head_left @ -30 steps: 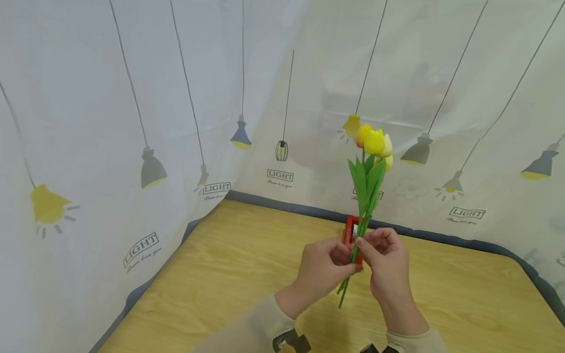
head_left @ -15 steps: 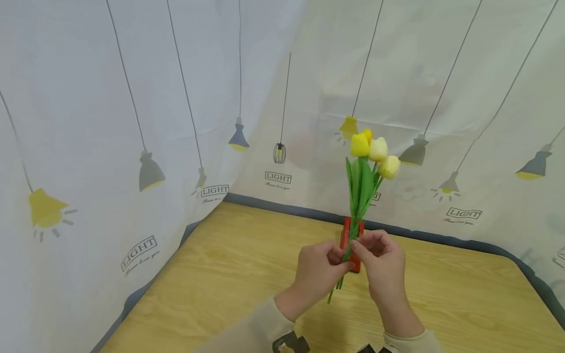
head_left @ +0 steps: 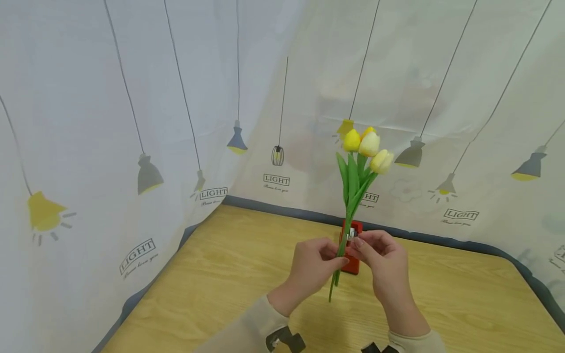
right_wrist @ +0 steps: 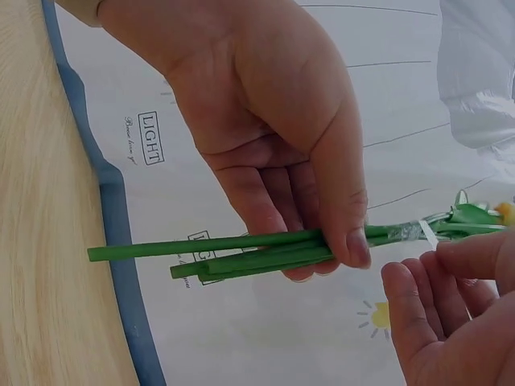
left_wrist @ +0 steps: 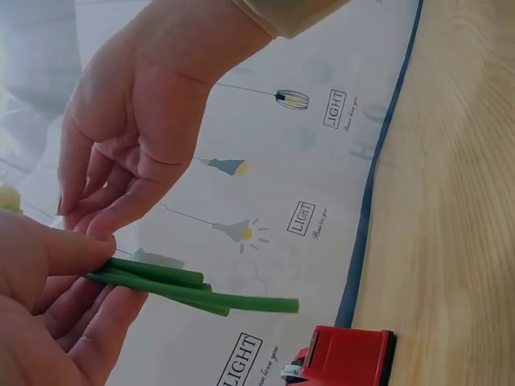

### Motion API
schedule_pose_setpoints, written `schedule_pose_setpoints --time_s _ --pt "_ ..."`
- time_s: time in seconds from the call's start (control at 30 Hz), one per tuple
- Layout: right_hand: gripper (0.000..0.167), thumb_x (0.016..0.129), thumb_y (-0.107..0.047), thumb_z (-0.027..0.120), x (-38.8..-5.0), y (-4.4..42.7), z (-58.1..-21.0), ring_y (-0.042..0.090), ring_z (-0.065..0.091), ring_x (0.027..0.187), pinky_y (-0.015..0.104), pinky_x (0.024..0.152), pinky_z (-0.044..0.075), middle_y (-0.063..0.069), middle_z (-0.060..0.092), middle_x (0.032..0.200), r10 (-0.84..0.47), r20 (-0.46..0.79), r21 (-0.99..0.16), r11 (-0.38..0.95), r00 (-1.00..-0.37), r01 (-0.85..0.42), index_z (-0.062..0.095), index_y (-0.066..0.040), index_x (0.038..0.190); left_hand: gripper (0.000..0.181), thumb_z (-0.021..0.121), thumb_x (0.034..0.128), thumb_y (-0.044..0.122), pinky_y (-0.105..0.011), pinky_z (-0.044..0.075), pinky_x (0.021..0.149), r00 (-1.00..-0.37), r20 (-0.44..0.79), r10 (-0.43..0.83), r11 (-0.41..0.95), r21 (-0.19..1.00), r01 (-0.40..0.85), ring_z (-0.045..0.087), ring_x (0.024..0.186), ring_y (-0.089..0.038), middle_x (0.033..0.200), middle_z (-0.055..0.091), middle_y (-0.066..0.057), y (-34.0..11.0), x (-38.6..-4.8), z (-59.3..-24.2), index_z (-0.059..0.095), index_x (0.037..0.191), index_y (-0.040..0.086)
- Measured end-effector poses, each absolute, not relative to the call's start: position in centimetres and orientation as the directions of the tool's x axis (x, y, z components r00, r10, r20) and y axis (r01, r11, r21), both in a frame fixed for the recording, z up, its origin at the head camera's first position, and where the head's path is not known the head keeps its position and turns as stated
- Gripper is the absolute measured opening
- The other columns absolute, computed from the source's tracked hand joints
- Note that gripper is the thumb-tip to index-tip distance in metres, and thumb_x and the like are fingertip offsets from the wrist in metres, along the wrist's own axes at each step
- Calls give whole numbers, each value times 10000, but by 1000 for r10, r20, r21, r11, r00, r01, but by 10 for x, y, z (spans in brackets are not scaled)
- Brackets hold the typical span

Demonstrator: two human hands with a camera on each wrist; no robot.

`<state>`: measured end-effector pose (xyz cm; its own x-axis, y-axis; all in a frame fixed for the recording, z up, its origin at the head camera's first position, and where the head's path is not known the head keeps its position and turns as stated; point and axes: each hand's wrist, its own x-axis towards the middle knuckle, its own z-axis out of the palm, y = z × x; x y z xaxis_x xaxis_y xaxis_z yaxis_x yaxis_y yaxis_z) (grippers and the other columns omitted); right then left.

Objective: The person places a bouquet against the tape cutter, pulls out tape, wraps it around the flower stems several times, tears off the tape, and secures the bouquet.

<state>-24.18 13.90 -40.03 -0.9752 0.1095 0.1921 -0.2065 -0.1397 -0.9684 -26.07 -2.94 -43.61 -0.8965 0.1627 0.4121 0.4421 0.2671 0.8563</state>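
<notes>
A bunch of several yellow and cream tulips (head_left: 369, 144) stands tilted above the table, blossoms up. Its green stems (right_wrist: 265, 249) are pinched between the thumb and fingers of my left hand (head_left: 311, 264). Clear tape (right_wrist: 406, 232) wraps the stems just above that grip. Thumb and fingertips of my right hand (head_left: 388, 264) pinch the free end of the tape beside the stems. Behind both hands stands a red tape dispenser (head_left: 351, 267), partly hidden by the stems and fingers; it also shows at the bottom of the left wrist view.
The wooden table (head_left: 220, 274) spreads around and below the hands. A pale curtain (head_left: 194, 98) printed with lamps rises at the left and back, its dark hem (head_left: 282, 208) running along the table's far edge. Black camera mounts (head_left: 286, 338) sit on the wrists.
The tulip bunch has turned in my fingers, so the blossoms face differently and fan out to the right. Stems and left hand have shifted slightly left; the right hand stays close beside them.
</notes>
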Motion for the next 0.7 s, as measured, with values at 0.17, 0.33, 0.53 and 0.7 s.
schedule_pose_setpoints --time_s 0.17,0.33,0.53,0.7 --pt "70 1022 -9 675 -244 142 -401 127 788 828 274 813 666 -28 767 904 119 193 -965 -154 -974 -210 735 -45 1026 57 840 923 131 -186 608 695 -901 382 208 207 883 422 695 718 14 866 801 -10 -29 -261 -436 802 950 98" --pt "72 1012 -6 690 -247 142 -402 116 783 814 268 811 665 -34 769 884 140 178 -969 -147 -974 -199 749 -48 1013 54 818 939 112 -190 617 734 -900 354 253 156 904 399 717 749 10 910 812 -23 -26 -259 -437 805 988 93" --pt "96 1010 10 684 -249 143 -405 101 785 802 268 812 665 -41 766 871 133 187 -968 -147 -973 -206 756 -53 998 77 788 957 81 -189 619 747 -893 340 295 104 918 383 720 763 7 965 820 -53 -25 -258 -436 804 1033 76" --pt "71 1011 8 684 -249 144 -406 95 788 823 262 817 663 -45 764 877 119 197 -969 -125 -973 -211 742 -23 1039 81 780 965 85 -180 607 752 -895 325 306 83 927 365 719 777 -8 984 816 -93 -26 -257 -435 805 1041 71"
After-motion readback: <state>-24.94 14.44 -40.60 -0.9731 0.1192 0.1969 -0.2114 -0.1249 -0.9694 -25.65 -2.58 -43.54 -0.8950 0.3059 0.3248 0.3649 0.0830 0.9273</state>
